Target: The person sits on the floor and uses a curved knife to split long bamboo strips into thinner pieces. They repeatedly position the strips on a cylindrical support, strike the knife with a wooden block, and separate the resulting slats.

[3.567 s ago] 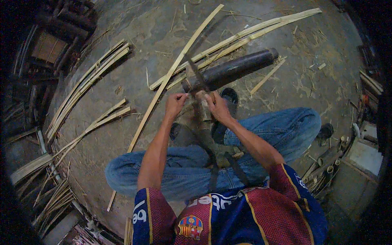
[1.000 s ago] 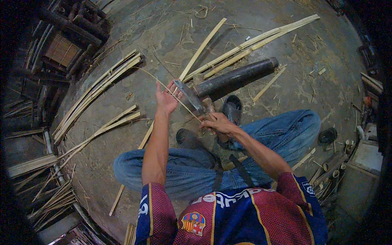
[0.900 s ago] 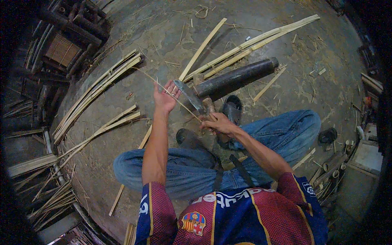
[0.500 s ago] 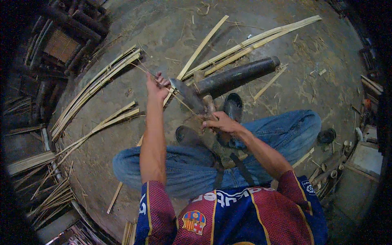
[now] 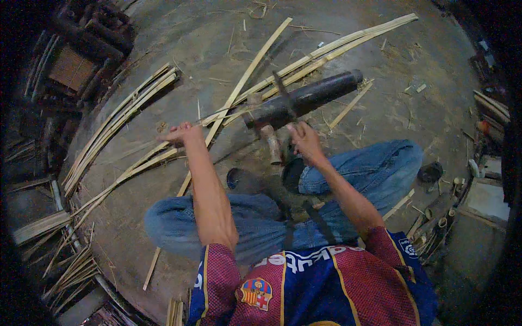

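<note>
I sit cross-legged on the dirt floor. My left hand [image 5: 178,133] is stretched out to the left, closed on the end of a thin bamboo sliver [image 5: 223,117] that runs back to a dark round log [image 5: 315,95] lying in front of me. My right hand [image 5: 304,141] is just below the log, gripping a knife whose dark blade [image 5: 283,95] lies across it. A short wooden peg [image 5: 270,144] stands between my hands, near my knees.
Long split bamboo strips [image 5: 337,46] lie behind the log, and bundles of strips [image 5: 114,130] fan out on the left. A dark sandal [image 5: 293,174] sits by my right knee. A woven frame [image 5: 70,68] is at the top left, cut bamboo stubs [image 5: 440,217] at the right.
My left hand has swung from the log out to the left, drawing the thin sliver with it. My right hand has stayed by the log, shifting slightly upward.
</note>
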The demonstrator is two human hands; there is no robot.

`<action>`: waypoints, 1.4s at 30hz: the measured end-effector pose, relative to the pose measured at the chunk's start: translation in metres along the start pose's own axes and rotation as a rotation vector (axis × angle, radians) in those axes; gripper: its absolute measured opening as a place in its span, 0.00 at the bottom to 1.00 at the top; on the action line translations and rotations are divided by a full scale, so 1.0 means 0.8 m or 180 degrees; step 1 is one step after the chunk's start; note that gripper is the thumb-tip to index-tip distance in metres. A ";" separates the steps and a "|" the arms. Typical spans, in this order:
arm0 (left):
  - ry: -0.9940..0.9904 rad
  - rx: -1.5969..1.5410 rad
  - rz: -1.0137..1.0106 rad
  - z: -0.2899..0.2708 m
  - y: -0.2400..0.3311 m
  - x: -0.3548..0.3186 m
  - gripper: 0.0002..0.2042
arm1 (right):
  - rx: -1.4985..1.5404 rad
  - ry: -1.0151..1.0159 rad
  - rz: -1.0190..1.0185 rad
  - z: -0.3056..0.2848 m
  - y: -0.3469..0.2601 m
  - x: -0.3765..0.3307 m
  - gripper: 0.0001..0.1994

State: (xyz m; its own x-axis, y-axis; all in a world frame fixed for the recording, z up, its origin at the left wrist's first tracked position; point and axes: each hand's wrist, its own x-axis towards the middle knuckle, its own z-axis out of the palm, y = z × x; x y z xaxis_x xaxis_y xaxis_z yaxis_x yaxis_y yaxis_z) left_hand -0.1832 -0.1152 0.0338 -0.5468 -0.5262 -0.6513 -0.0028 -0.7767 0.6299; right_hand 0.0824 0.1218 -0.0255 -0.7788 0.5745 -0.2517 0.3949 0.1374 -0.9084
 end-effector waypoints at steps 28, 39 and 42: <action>0.1267 0.0730 0.0255 -0.059 -0.012 0.053 0.34 | -0.1004 -0.0245 -0.0589 0.092 -0.029 0.015 0.14; 0.1398 0.0580 0.0199 -0.067 -0.009 0.065 0.35 | -0.0654 -0.0223 -0.0891 0.079 -0.057 0.009 0.16; 0.1366 0.0699 0.0189 -0.054 -0.013 0.033 0.35 | -0.0455 -0.0672 -0.0708 0.082 0.005 0.036 0.18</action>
State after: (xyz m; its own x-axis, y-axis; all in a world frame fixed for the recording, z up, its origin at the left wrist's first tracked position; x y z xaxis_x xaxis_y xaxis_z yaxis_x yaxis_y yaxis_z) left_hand -0.1616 -0.1362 -0.0079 -0.1566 -0.6986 -0.6981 -0.1839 -0.6739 0.7156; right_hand 0.0298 0.0860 -0.0580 -0.9314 0.3401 -0.1295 0.2565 0.3610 -0.8966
